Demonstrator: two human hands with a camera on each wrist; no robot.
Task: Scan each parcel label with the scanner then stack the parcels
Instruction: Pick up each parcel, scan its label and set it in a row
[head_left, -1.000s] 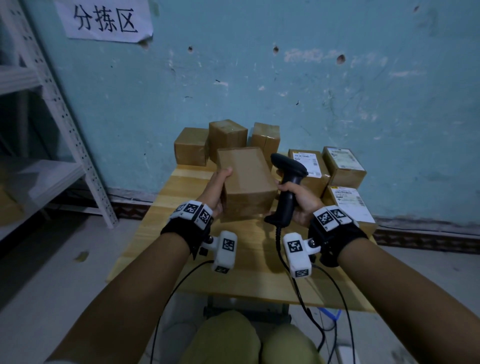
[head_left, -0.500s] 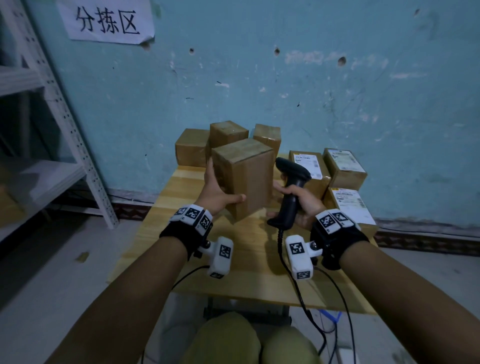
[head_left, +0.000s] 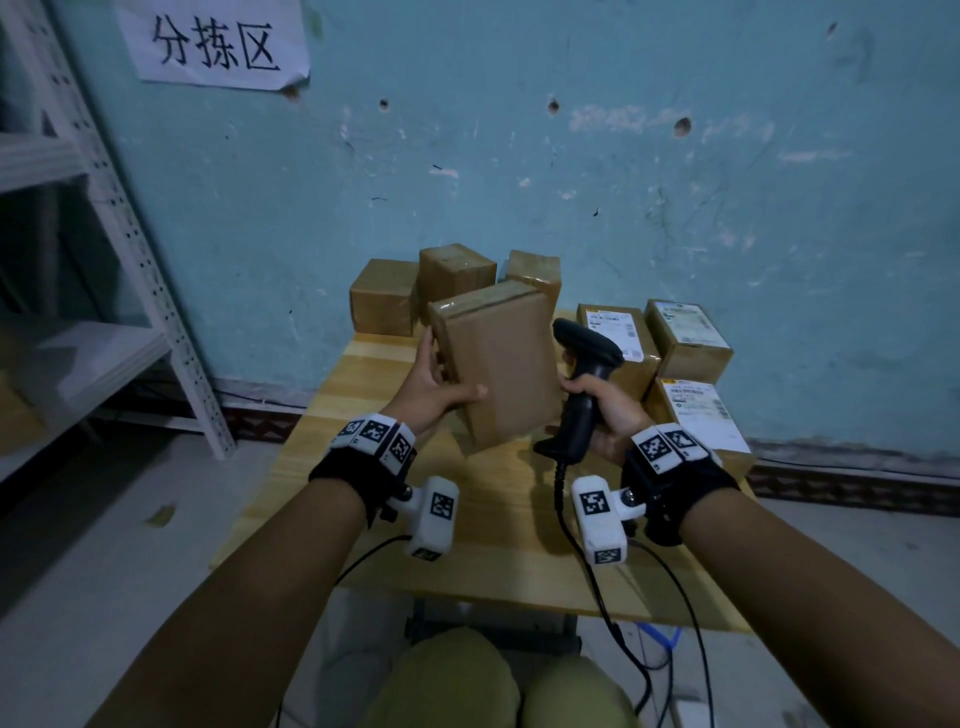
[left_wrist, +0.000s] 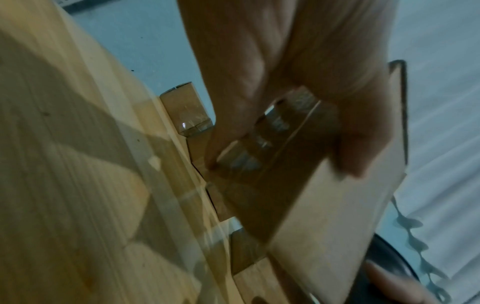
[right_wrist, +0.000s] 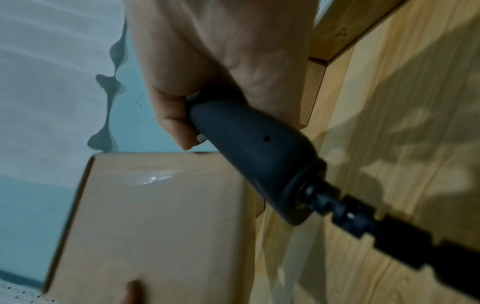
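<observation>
- Head view: left hand (head_left: 435, 387) gripped the raised box (head_left: 496, 364) by its left side, thumb across the front face, box tilted above the table (head_left: 363, 467).
- Right hand (head_left: 605, 410) was wrapped round the scanner (head_left: 584, 382) handle, scanner head just beside the box's right edge.
- Risk: no label showed on the faces toward the camera. A scan from here would likely miss unless the box got turned.
- Risk: one-handed side grip on a tilted box; a slip would drop it on the table.
- Readable: wall sign (head_left: 213, 44) said "分拣区". White labels on the three boxes at right (head_left: 613, 332) were too small to read.
- Left wrist view: fingers (left_wrist: 337, 102) curled over the taped edge of the box (left_wrist: 324, 226). Blurred, no writing.
- Right wrist view: hand (right_wrist: 221, 61) closed on the scanner (right_wrist: 249, 148) grip, cable (right_wrist: 389, 236) trailing over the table. Box (right_wrist: 155, 216) sat just beside it, plain face, no label.
- Risk: cable could snag on the table edge and pull the aim off.
</observation>
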